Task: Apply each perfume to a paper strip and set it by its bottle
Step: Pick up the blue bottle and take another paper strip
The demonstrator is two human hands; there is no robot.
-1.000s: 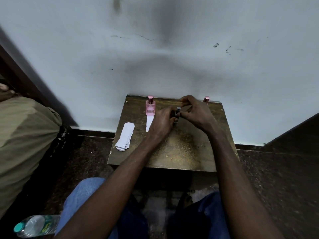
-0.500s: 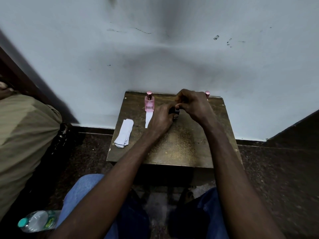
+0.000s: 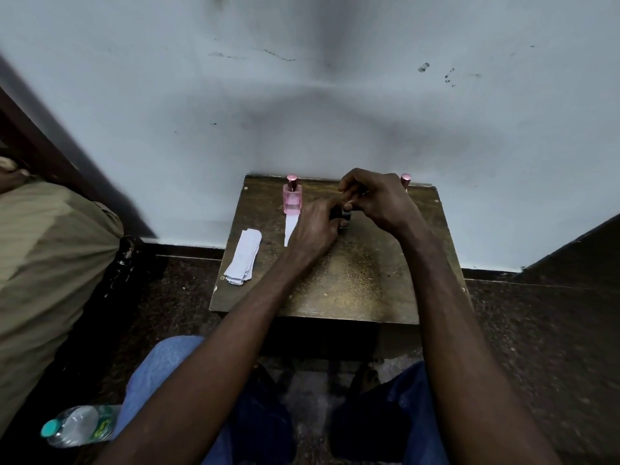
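Mostly hidden, small dark bottle (image 3: 346,214) sits between both hands' curled fingers.

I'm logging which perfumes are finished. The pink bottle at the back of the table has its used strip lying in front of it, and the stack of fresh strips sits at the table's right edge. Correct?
Not quite. The head view shows the stack of fresh strips at the table's left edge, not the right. The rest holds: the pink bottle stands at the back with its used strip lying in front of it.

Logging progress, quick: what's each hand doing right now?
Left hand: closed on the small dark bottle.
Right hand: fingers pinched at the bottle's top; what they hold cannot be told.
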